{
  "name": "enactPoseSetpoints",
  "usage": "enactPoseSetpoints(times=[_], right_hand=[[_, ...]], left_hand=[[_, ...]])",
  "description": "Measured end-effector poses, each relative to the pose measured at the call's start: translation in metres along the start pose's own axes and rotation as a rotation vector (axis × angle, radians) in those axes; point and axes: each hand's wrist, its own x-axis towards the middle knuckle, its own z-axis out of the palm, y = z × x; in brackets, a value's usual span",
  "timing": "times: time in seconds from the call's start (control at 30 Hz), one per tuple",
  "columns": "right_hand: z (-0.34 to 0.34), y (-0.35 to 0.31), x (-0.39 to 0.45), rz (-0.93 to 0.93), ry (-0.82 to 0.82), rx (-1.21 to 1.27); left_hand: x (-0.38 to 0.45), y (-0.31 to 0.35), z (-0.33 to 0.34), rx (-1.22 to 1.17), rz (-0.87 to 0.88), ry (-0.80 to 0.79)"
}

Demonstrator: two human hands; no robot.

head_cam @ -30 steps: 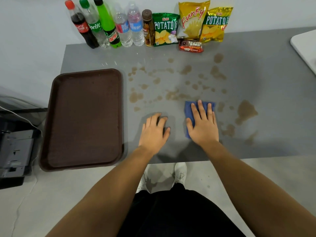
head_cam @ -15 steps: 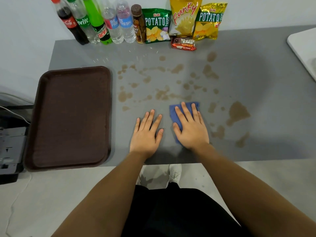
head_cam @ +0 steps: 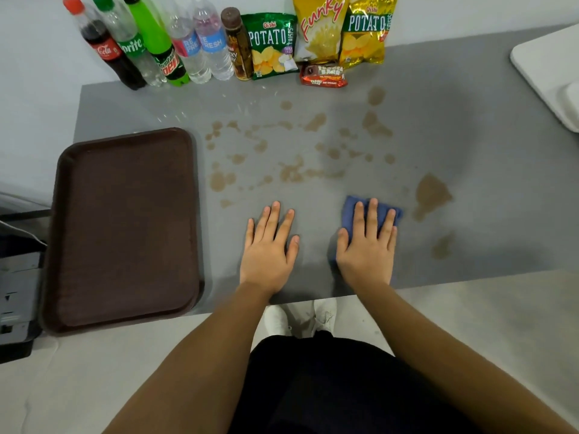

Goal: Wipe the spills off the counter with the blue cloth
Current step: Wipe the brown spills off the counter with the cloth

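The blue cloth [head_cam: 350, 211] lies flat on the grey counter [head_cam: 485, 145] near its front edge. My right hand [head_cam: 366, 249] presses down on it with fingers spread, covering most of it. My left hand [head_cam: 269, 249] rests flat on the bare counter beside it, fingers apart, holding nothing. Brown spills dot the counter: a large patch [head_cam: 431, 194] just right of the cloth, a smaller one [head_cam: 442, 245] near the front, and several scattered spots [head_cam: 291, 172] beyond both hands.
A dark brown tray [head_cam: 125, 227] sits at the left. Several bottles [head_cam: 156, 42], chip bags [head_cam: 322, 29] and a red snack bar [head_cam: 322, 76] line the back wall. A white board [head_cam: 548, 67] is at the far right. Black equipment [head_cam: 15, 292] stands left of the counter.
My right hand slid the cloth left, then right towards the large patch. The small spots just right of the cloth are gone. My left hand has flattened and spread its fingers.
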Motion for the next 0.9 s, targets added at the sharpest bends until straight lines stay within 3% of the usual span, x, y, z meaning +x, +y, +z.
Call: enactPoseSetpoints(times=[0.23,0.47,0.63,0.73,0.9], right_hand=[[-0.006,-0.003,0.050,-0.167,-0.031,-0.010],[-0.018,0.047,0.076,0.067,0.030,0.028],[-0.015,0.057,0.037,0.170,0.072,0.050],[-0.007,0.038,0.013,0.125,0.071,0.024],[-0.016,0.055,0.045,-0.102,-0.037,-0.021]], left_hand=[[-0.001,-0.002,0.001,-0.006,-0.008,-0.016],[-0.001,-0.002,0.001,-0.009,-0.006,-0.034],[-0.001,-0.001,0.002,-0.014,-0.007,-0.030],[0.000,0.000,0.003,-0.012,-0.004,-0.008],[0.003,0.019,0.005,-0.002,-0.026,0.007]])
